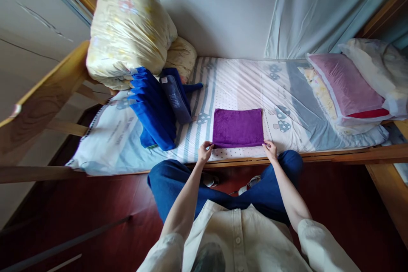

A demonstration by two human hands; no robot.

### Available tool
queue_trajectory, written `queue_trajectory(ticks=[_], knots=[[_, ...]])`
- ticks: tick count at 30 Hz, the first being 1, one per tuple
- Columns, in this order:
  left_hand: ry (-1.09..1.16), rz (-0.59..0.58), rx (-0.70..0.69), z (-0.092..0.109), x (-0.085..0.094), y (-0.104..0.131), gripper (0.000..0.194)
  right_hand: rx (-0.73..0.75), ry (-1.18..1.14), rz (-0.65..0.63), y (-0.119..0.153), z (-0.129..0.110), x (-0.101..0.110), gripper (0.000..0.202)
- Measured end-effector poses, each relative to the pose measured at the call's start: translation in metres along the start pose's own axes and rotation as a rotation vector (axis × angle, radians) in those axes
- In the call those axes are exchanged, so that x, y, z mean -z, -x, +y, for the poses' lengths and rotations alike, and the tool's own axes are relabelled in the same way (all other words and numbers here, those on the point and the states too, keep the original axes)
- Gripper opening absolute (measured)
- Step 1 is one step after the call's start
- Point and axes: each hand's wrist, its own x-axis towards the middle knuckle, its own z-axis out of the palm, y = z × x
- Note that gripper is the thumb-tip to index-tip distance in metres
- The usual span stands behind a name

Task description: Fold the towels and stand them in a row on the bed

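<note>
A purple towel (237, 126) lies flat as a rectangle on the patterned bed sheet (204, 93), close to the bed's front edge. Its near edge is turned up in a narrow fold. My left hand (205, 152) pinches the near left corner of that fold, and my right hand (270, 151) pinches the near right corner. To the left stands a row of bright blue folded cloths (153, 110). Beside them leans a darker blue folded towel (177, 100) with a white label and pale lettering.
A pale yellow floral quilt bundle (130, 29) is piled at the left end by the wooden headboard (47, 89). Pink bedding in clear wrapping (347, 83) lies at the right. A pale curtain (302, 12) hangs behind. A wooden bed rail (334, 155) runs along the front.
</note>
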Motion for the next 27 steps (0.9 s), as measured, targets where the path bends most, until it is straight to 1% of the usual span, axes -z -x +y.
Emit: queue_trajectory(ticks=[2, 3, 6, 10, 14, 17, 21, 24, 27], knots=[[0.053, -0.054, 0.042, -0.003, 0.0, 0.001, 0.02, -0.026, -0.023, -0.029, -0.002, -0.001, -0.005, 0.031], [0.063, -0.062, 0.063, -0.004, 0.0, 0.003, 0.022, -0.045, -0.023, -0.035, -0.003, -0.001, -0.007, 0.031], [0.027, -0.044, 0.096, -0.003, 0.004, 0.008, 0.024, -0.083, 0.018, -0.023, -0.005, -0.001, -0.005, 0.031], [-0.098, -0.007, 0.07, 0.005, 0.014, 0.013, 0.019, -0.095, 0.107, -0.039, -0.002, -0.004, 0.005, 0.028], [-0.163, -0.014, 0.078, 0.011, 0.022, 0.016, 0.019, -0.115, 0.141, -0.072, 0.006, -0.009, 0.01, 0.025], [-0.123, -0.042, 0.139, 0.009, 0.021, 0.019, 0.025, -0.117, 0.139, -0.099, 0.009, -0.012, 0.01, 0.025], [0.065, -0.09, 0.23, 0.001, 0.017, 0.023, 0.042, -0.109, 0.136, -0.114, 0.009, -0.015, 0.008, 0.032], [0.121, -0.132, 0.233, -0.007, 0.017, 0.025, 0.053, -0.104, 0.114, -0.125, 0.01, -0.015, 0.007, 0.034], [0.074, -0.179, 0.207, -0.013, 0.02, 0.025, 0.056, -0.104, 0.082, -0.162, 0.012, -0.013, 0.005, 0.034]])
